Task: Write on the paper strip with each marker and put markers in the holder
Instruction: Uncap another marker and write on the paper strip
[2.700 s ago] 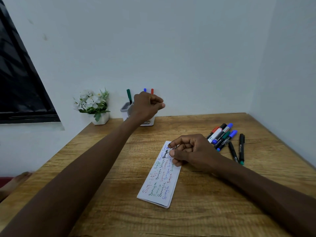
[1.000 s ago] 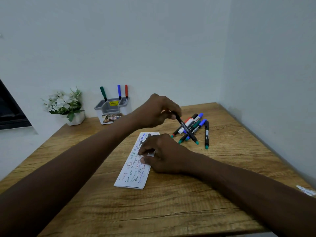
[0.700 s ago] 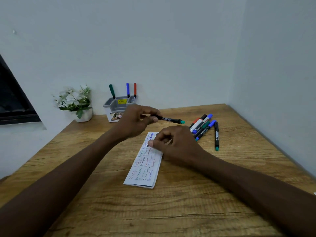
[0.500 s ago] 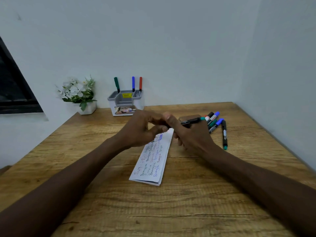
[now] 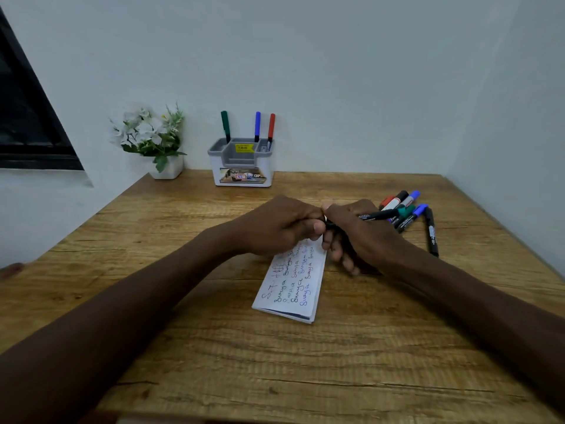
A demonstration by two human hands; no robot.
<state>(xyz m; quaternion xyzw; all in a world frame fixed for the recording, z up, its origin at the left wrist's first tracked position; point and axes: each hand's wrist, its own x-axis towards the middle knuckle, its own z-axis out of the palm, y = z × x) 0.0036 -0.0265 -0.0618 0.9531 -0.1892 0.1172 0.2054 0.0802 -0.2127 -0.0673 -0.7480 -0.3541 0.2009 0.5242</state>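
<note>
A thin black marker (image 5: 379, 214) with a green end lies across both my hands above the paper strip (image 5: 293, 283). My right hand (image 5: 357, 234) grips its barrel, while my left hand (image 5: 284, 224) is closed on its near end, fingers touching the right hand. The white strip, covered in coloured handwriting, rests on the wooden table, its far end hidden under my hands. The grey-and-white holder (image 5: 243, 162) stands at the back wall with a green, a blue and a red marker upright in it.
Several loose markers (image 5: 403, 209) lie in a pile to the right of my hands, with one black marker (image 5: 431, 232) apart beside them. A white pot of flowers (image 5: 153, 142) stands left of the holder. Walls close the back and right sides.
My left hand left the holder, picked a black marker from the pile and brought it over the strip. My right hand rose off the paper and took hold of the same marker.
</note>
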